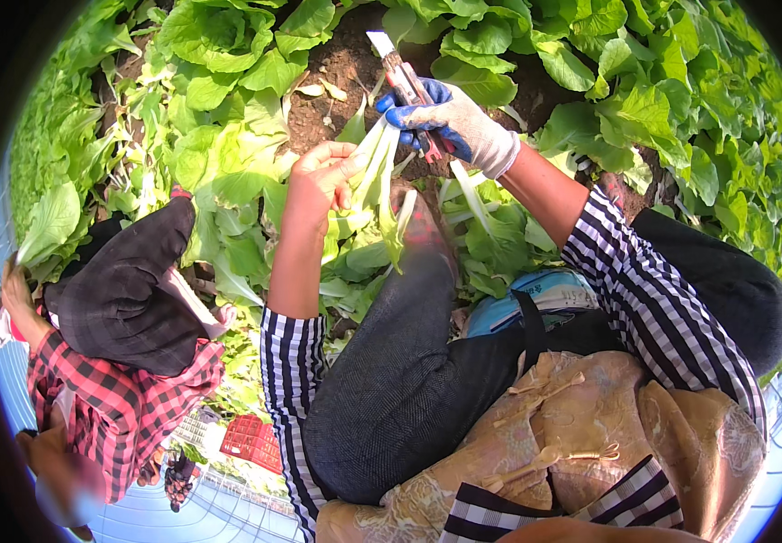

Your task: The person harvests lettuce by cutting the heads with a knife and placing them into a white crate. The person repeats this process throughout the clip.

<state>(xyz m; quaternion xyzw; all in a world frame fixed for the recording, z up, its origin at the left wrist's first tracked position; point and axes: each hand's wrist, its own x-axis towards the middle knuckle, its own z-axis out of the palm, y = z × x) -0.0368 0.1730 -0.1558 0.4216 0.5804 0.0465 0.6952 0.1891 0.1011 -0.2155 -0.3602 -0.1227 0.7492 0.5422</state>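
Observation:
My bare left hand [325,178] pinches a few pale-stemmed green leaves [379,163] in front of my knee. Their white stem ends run up to my right hand [442,122], which wears a knitted glove with blue-coated fingers. In that glove sits a snap-off utility knife [408,81], its broad blade [381,43] pointing up and away from me. The glove's fingertips touch the stems; whether they also grip them I cannot tell. Bare brown soil [337,68] shows behind both hands, and cut leaves [364,265] lie below them by my shoe.
Dense leafy greens [662,95] grow ahead and to the right. A blue printed bag [533,298] lies under my thighs. At left a person in a red checked shirt [113,407] crouches, a hand holding a leafy plant [51,220]. Red crates [253,442] stand behind.

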